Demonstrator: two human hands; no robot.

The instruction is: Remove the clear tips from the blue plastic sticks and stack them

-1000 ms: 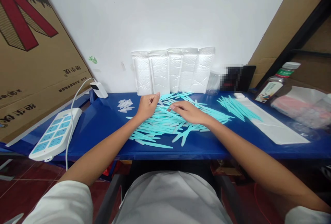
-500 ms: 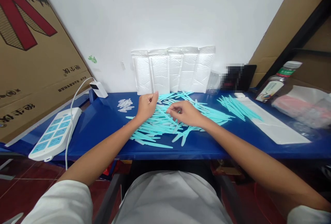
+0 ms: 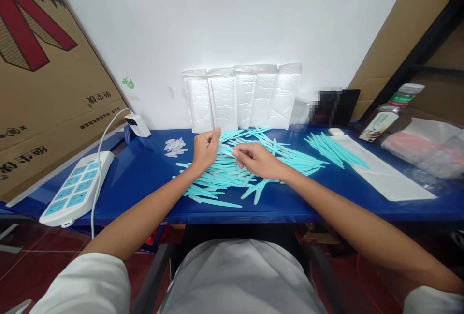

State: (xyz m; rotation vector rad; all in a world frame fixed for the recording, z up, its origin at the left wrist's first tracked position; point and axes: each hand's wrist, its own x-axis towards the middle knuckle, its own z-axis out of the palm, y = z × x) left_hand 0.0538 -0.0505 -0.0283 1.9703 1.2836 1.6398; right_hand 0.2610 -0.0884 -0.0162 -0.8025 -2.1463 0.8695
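Cardboard carton, far left, printed in red and black, leaning at the wall. Red tiled floor, below it. White power strip with blue socket faces, at the left end of the blue desk. White cable, lying across the strip and running up to a small white device at the wall. Translucent pieces, one small heap. Left hand: grip curled closed, thumb up, over the left part of the pile; contents cannot be told. White padded envelopes, five, upright in a row against the white wall. Turquoise sticks, a loose pile mid-desk, under and between the hands. Right hand: grip nearly closed, thumb and forefinger pinching one turquoise stick above the pile. Clear container, behind the pile. Black panel, partly pixelated. Second batch of turquoise sticks, partly on a white envelope lying flat. Bottle, white-capped, and clear bag with pink contents, far right.
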